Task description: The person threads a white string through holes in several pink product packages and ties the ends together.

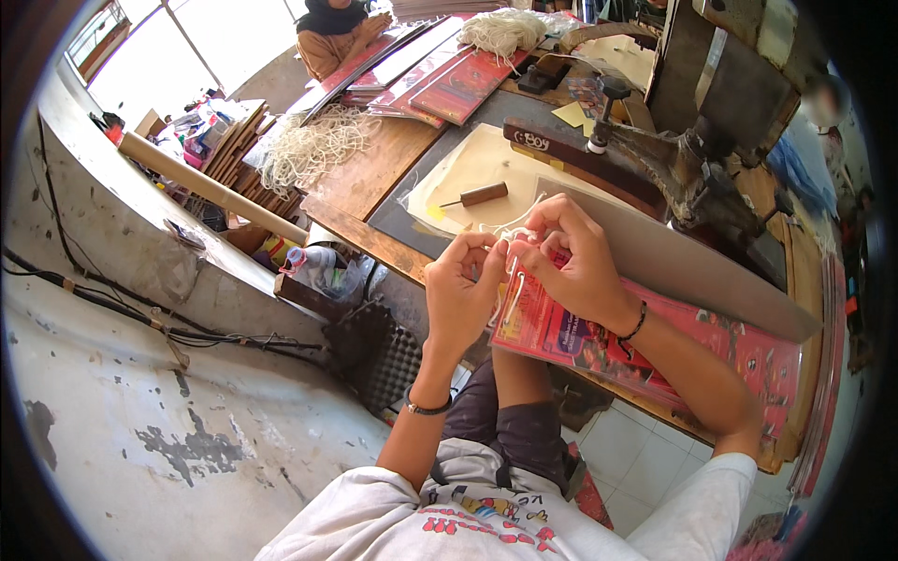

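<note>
Over the near table edge, my left hand [460,288] and my right hand [582,271] meet with bent, pinching fingers. Between them runs a thin white cord [505,227], which both sets of fingertips grip. A glossy, flat red printed piece [645,351], perhaps a paper bag, lies below my right hand and forearm. White cord also trails over its left end. A plain grey panel [687,252] rises behind it, and I cannot tell whether the two are joined. Just beyond my hands, an awl with a wooden handle [484,194] rests on a cream sheet [449,168].
A heavy metal machine [697,159] stands at the right of the table. White cord heaps [318,150] and stacked red printed pieces [468,84] lie farther off. Another person [337,37] sits at the far side. A cardboard tube [210,187] leans along the left wall.
</note>
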A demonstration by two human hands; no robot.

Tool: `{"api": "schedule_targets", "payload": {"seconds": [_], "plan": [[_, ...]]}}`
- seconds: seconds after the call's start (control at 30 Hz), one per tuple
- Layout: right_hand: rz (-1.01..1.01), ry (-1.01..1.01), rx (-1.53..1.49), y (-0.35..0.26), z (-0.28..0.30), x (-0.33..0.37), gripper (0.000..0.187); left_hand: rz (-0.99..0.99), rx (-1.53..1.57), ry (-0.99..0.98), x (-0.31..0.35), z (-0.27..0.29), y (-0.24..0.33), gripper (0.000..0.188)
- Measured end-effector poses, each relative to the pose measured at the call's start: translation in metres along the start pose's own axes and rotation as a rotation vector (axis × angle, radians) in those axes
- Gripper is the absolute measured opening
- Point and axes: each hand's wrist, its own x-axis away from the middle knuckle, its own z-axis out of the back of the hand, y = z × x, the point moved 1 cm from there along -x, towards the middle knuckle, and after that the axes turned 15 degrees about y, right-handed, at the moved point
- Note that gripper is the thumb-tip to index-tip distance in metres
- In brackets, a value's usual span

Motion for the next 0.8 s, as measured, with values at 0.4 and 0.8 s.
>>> {"api": "schedule_targets", "payload": {"seconds": [0.4, 0.8], "plan": [[0.082, -0.052, 0.174, -0.0065, 0.0013, -0.0037, 0.018, -0.017, 0.041, -0.032, 0.0016, -0.0004, -0.0024, 0.009], [-0.023, -0.088, 0.111, -0.0068, 0.0022, -0.0055, 0.017, 0.115, 0.132, -0.098, 0.002, 0.0013, 0.0007, 0.012]]}}
